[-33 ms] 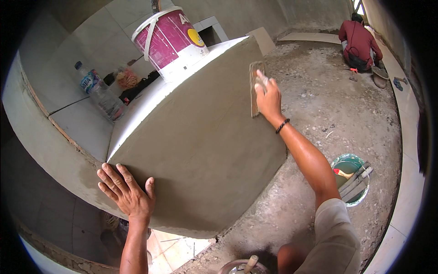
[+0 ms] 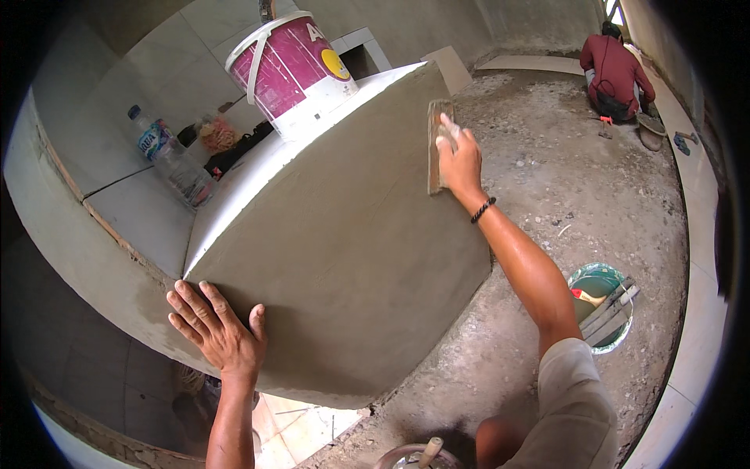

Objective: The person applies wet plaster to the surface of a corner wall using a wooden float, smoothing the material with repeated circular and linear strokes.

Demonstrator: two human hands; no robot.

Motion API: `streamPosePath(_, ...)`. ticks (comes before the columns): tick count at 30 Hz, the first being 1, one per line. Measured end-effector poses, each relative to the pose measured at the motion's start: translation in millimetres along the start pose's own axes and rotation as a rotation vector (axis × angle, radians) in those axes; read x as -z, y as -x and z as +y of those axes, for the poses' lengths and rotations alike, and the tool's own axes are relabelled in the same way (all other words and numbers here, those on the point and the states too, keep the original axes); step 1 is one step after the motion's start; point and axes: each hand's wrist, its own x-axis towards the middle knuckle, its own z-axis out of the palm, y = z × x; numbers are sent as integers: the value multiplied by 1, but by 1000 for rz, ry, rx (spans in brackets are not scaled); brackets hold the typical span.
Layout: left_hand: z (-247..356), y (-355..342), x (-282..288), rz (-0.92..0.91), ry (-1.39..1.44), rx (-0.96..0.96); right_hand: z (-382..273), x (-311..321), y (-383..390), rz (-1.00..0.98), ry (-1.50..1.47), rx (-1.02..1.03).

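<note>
1. Under my right hand point(image 2: 459, 160), a wooden float point(image 2: 434, 148) lies flat on the plastered face point(image 2: 351, 250); my fingers are closed over its upper half and press it against the wet surface.
2. The float's long axis runs up and down the face, in line with my forearm; its lower end shows past my palm, toward my wrist.
3. The untouched spread of plaster lies to the left of this hand and below it, toward my other hand.
4. My left hand point(image 2: 219, 332) rests open near the lower left corner of the same face, fingers fanned and palm flat on the plaster, holding nothing.
5. The right hand is the one on the float; the left is well apart from it, across the whole face.
6. Above the float, on the white ledge, I see a purple-and-white bucket point(image 2: 293, 66); a plastic bottle point(image 2: 168, 156) stands further left.
7. Beyond my right elbow a small green bucket point(image 2: 600, 305) of tools sits on the rough floor; a crouching person point(image 2: 613, 74) works far ahead.
</note>
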Motion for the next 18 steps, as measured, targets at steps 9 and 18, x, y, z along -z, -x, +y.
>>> streamPosePath(9, -7, 5, 2, 3, -49, -17, -14, -7, -86, 9, 25, 161)
streamPosePath(18, -5, 4, 2, -21, -6, 2, 15, -14, -49, -39, 117, 43)
